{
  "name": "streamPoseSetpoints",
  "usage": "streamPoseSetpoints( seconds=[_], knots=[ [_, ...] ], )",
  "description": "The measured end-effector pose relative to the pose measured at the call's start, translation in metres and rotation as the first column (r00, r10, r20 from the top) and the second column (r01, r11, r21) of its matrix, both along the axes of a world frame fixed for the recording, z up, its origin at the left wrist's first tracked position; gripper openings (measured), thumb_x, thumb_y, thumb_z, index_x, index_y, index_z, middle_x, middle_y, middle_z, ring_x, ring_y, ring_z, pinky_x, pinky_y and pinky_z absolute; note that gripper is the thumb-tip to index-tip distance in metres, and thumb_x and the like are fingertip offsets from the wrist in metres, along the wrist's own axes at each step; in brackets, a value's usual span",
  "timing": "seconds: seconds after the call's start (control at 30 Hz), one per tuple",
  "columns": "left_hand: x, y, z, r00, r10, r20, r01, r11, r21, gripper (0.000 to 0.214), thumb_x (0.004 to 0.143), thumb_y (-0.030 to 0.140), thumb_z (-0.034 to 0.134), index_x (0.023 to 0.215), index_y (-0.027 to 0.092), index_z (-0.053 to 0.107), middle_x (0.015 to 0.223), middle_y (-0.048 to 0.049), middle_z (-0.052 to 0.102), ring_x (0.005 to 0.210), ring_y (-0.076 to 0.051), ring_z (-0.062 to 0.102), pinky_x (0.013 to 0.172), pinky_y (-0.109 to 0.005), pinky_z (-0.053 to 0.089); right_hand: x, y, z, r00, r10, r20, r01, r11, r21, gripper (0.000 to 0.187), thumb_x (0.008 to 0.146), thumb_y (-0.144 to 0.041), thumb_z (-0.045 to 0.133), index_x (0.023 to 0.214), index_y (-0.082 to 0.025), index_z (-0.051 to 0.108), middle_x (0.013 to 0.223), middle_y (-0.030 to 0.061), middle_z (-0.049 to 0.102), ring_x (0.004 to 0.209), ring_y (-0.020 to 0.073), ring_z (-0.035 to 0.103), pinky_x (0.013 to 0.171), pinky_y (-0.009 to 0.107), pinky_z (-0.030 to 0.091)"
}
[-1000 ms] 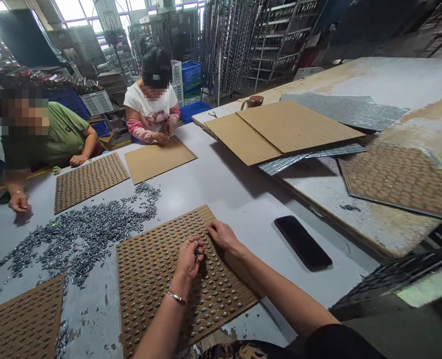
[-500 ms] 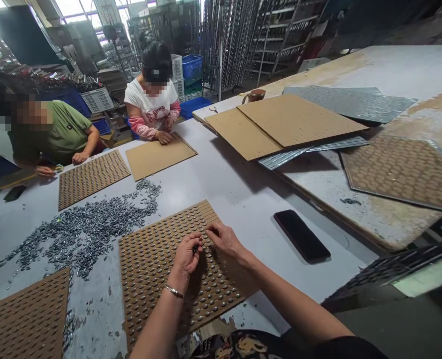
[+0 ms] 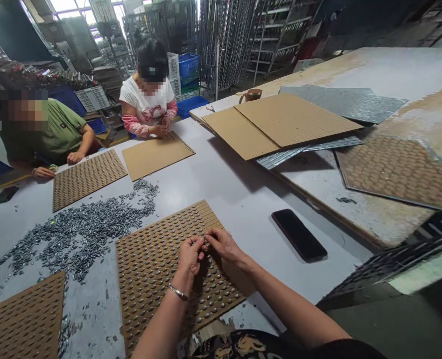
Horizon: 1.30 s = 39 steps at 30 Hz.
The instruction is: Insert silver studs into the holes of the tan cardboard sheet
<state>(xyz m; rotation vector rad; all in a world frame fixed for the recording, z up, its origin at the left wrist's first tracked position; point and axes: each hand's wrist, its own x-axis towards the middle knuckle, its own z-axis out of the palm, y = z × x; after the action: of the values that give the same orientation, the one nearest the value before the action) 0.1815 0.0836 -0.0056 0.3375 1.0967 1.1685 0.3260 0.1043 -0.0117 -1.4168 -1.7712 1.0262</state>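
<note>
In front of me lies a brown board with rows of small grey, spindle-shaped metal pieces set in it. Bare grooves show along its far right edge. Over the board, my left hand is closed, with small metal pieces partly showing at its fingers. My right hand meets it, thumb and forefinger pinched together at the left fingertips. Whatever sits in that pinch is too small and hidden to make out. Left of the board spreads a loose heap of the same metal pieces.
A second filled board lies at lower left. Across the table, two people work at a filled board and a mostly plain board. A phone lies to my right. Large brown boards overhang the adjoining table.
My left thumb and fingers have come up to meet my right fingertips; the hands were slightly apart before. The far person in white has lifted a hand off the plain board. The view has shifted slightly.
</note>
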Motion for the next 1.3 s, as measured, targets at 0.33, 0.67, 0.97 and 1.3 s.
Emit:
streamPoseSetpoints(
  seconds=[0.33, 0.67, 0.97, 1.3],
  knots=[
    [-0.002, 0.001, 0.008, 1.000, -0.027, 0.011, 0.027, 1.000, -0.002, 0.040, 0.051, 0.027, 0.091, 0.073, 0.011, 0.062, 0.062, -0.0004, 0.060, 0.049, -0.007, 0.051, 0.035, -0.015, 0.025, -0.001, -0.001, 0.009, 0.998, -0.068, 0.009, 0.069, 0.992, -0.103, 0.020, 0.086, -0.034, 0.052, 0.078, -0.019, 0.063, 0.072, -0.0002, 0.066, 0.064, 0.0144, 0.057, 0.059, 0.023, 0.042],
    [-0.015, -0.005, 0.010, 0.997, 0.009, 0.078, -0.005, 0.998, -0.060, 0.025, 0.068, 0.021, 0.079, 0.079, 0.013, 0.058, 0.072, -0.0045, 0.065, 0.053, -0.006, 0.051, 0.040, -0.012, 0.030, 0.000, 0.043, 0.004, 0.934, -0.071, 0.351, 0.110, 0.990, -0.092, 0.019, 0.087, -0.021, 0.050, 0.071, -0.019, 0.061, 0.071, 0.0024, 0.065, 0.067, 0.0160, 0.055, 0.061, 0.025, 0.032],
    [-0.021, 0.002, 0.009, 0.988, 0.015, 0.152, -0.002, 0.996, -0.087, 0.017, 0.066, -0.001, 0.064, 0.077, 0.011, 0.066, 0.073, -0.0034, 0.062, 0.059, -0.007, 0.056, 0.048, -0.013, 0.042, -0.003, 0.043, 0.009, 0.898, -0.052, 0.436, 0.120, 0.984, -0.129, 0.018, 0.088, -0.021, 0.052, 0.077, -0.019, 0.064, 0.079, 0.0047, 0.069, 0.074, 0.0174, 0.060, 0.062, 0.025, 0.033],
    [-0.017, -0.003, 0.022, 0.985, -0.049, 0.166, 0.052, 0.999, -0.011, 0.040, 0.056, 0.019, 0.090, 0.084, 0.011, 0.062, 0.077, -0.0027, 0.063, 0.059, -0.006, 0.055, 0.042, -0.011, 0.034, -0.004, 0.012, 0.026, 0.999, 0.020, 0.027, -0.021, 0.999, 0.033, 0.020, 0.090, -0.034, 0.053, 0.093, -0.020, 0.066, 0.081, 0.0015, 0.068, 0.071, 0.0157, 0.058, 0.067, 0.026, 0.043]
  ],
)
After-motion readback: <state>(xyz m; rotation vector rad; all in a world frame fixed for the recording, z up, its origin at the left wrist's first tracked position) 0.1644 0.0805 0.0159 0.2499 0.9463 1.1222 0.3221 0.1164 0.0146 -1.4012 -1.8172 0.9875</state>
